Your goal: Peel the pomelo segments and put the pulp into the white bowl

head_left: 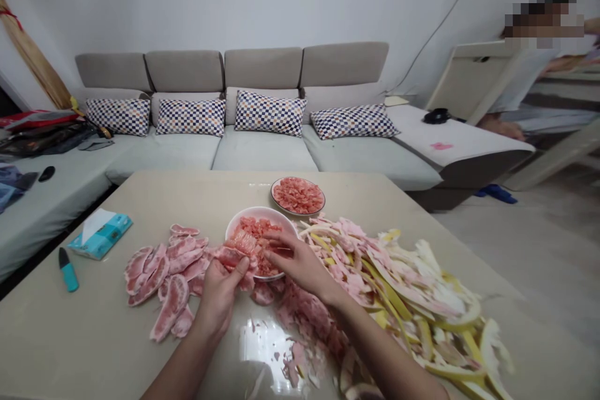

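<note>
My left hand (224,287) is closed on a peeled pink pomelo segment (230,255), pinched between thumb and fingers at the left rim of a white bowl (289,225). Pink pomelo pulp (260,227) fills much of the bowl. My right hand (293,259) reaches over the bowl's right side, its fingers apart and slightly curved near the segment's exposed flesh. Whether its fingertips touch the pulp is hard to see. Left of the bowl lie several pomelo segments (175,300) still in their membrane.
A plate of pulp (299,195) stands behind the bowl. Yellow and white pomelo peel (398,287) is heaped at right, with membrane scraps (300,362) in front. A knife (69,275) and tissue pack (105,237) lie at left. A person (525,87) sits beyond the sofa (262,150).
</note>
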A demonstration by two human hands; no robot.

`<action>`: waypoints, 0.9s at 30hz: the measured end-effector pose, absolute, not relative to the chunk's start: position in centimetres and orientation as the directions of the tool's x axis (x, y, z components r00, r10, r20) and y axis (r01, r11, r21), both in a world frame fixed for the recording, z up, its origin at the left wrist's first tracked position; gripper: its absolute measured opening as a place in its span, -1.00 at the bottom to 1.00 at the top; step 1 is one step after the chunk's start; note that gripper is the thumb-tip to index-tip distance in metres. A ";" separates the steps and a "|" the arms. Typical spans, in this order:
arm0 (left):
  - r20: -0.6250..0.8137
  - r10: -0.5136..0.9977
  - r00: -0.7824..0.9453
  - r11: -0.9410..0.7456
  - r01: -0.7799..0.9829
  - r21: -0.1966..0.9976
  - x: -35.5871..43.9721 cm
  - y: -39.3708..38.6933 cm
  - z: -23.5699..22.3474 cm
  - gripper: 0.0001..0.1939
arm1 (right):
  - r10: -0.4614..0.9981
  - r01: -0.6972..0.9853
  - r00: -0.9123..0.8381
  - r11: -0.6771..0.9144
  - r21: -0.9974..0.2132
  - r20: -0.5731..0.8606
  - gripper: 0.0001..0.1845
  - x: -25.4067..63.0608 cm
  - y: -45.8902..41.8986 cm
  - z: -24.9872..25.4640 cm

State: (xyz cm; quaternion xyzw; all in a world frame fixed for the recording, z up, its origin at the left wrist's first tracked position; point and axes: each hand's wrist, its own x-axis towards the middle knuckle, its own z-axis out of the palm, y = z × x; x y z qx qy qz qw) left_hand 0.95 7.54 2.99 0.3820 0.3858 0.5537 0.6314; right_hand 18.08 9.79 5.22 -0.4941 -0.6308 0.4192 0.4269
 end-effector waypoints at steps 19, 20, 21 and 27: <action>-0.092 0.984 0.155 0.155 -0.466 0.871 0.8 7.6 2.9 -0.74 | 0.876 -0.413 -0.446 -0.386 -0.825 -0.187 -0.64 17.1 10.1 4.0; -0.094 0.986 0.140 0.149 -0.464 0.873 0.7 7.7 2.9 -0.74 | 0.888 -0.415 -0.422 -0.370 -0.831 -0.184 -0.63 17.4 10.3 3.9; -0.093 0.988 0.120 0.138 -0.459 0.877 0.5 7.8 2.8 -0.73 | 0.900 -0.424 -0.398 -0.351 -0.835 -0.176 -0.63 17.8 10.5 3.8; -0.065 0.996 0.057 0.082 -0.375 0.923 0.2 8.0 2.8 -0.72 | 0.992 0.032 -0.124 0.027 -0.999 0.023 -0.69 19.9 11.1 3.9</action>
